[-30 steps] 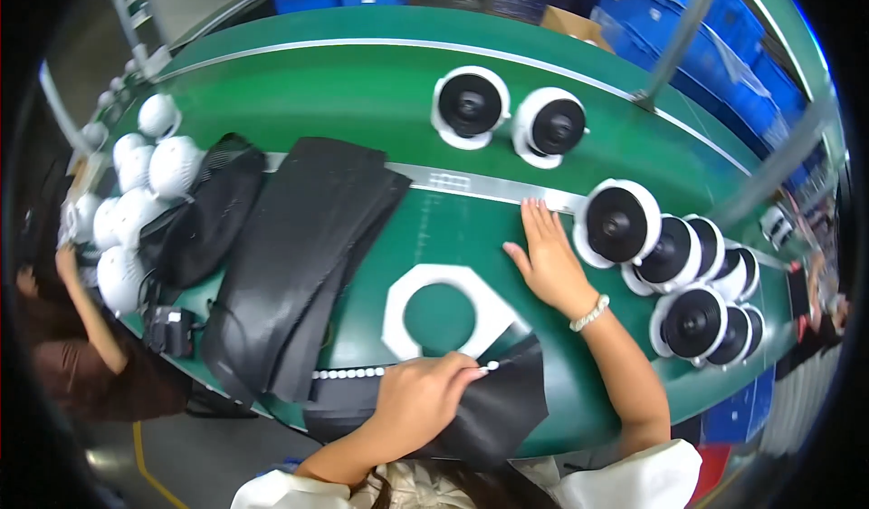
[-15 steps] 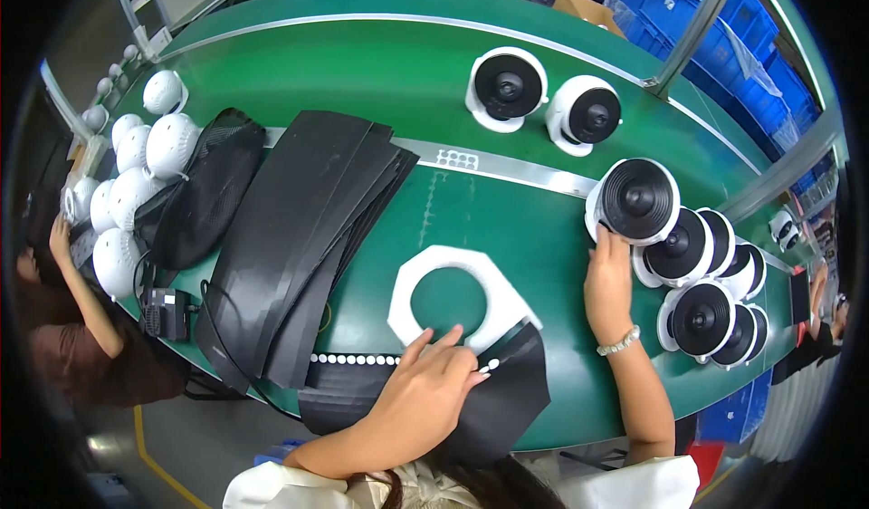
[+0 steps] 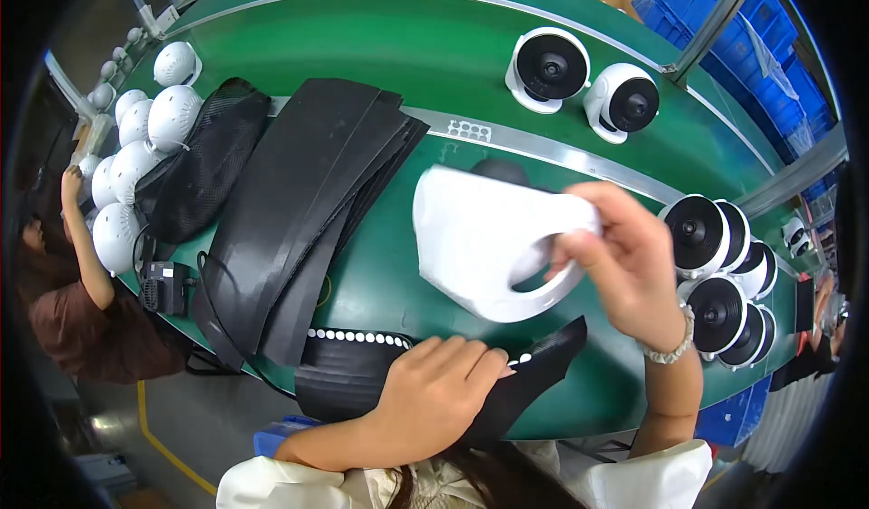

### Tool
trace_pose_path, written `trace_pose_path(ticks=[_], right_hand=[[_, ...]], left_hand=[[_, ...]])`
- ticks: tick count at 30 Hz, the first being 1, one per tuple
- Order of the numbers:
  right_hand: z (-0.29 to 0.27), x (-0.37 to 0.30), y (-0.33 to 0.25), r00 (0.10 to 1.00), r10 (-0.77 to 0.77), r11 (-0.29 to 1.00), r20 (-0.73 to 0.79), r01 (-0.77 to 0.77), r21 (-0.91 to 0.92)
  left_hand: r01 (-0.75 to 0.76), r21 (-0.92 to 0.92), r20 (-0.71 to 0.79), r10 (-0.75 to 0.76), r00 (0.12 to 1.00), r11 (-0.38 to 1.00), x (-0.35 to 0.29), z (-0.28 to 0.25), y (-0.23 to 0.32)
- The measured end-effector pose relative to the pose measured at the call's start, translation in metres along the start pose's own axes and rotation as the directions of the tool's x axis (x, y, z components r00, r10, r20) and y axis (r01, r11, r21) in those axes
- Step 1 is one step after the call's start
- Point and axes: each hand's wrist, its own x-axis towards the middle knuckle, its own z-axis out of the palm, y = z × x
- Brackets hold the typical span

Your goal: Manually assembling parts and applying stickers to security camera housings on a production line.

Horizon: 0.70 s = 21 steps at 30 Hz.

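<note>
My right hand (image 3: 634, 269) is closed on a round white fan-like device (image 3: 480, 237), fingers at an oval opening in its white part. The device is tilted over the middle of the table, its black front mostly turned away. At the near edge, my left hand (image 3: 444, 391) rests with its fingers curled together over a flexible black sheet (image 3: 339, 391). A row of white round dots (image 3: 358, 337) runs along that sheet's upper edge. The white foam ring seen earlier on the table is not discernible, perhaps behind the device.
Left of centre lies a stack of black sheets (image 3: 308, 183), beside a black mesh piece (image 3: 217, 147), white dotted globes (image 3: 136, 169) and a power adapter (image 3: 166, 289). Similar devices stand at the right (image 3: 695, 233) and at the back (image 3: 551, 67). Another person's arm (image 3: 86, 237) reaches in at far left.
My right hand has lifted a device from the right group and brought it, tilted, to the middle. My left hand stays on the black sheet, with its fingers more curled.
</note>
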Motion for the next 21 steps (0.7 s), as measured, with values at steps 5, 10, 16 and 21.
trace_pose_path(ticks=[5, 10, 16, 21], right_hand=[[0.002, 0.023, 0.025, 0.998, -0.037, 0.933, 0.049, 0.052, -0.356], [0.006, 0.025, 0.032, 0.999, -0.005, 0.965, -0.054, -0.010, -0.261], [-0.002, -0.012, -0.009, 0.866, -0.480, 0.641, 0.141, 0.456, -0.617], [0.007, -0.036, 0.010, 0.840, -0.406, 0.724, 0.359, 0.535, -0.434]], left_hand=[[0.006, 0.000, -0.045, -0.006, 0.999, 1.000, -0.003, 0.006, -0.002], [0.072, -0.001, -0.067, -0.072, 0.995, 0.997, -0.001, 0.001, -0.005], [0.106, -0.077, -0.114, -0.114, 0.987, 0.991, 0.001, -0.014, -0.011], [0.064, -0.057, -0.166, -0.073, 0.983, 0.996, 0.008, -0.014, -0.006]])
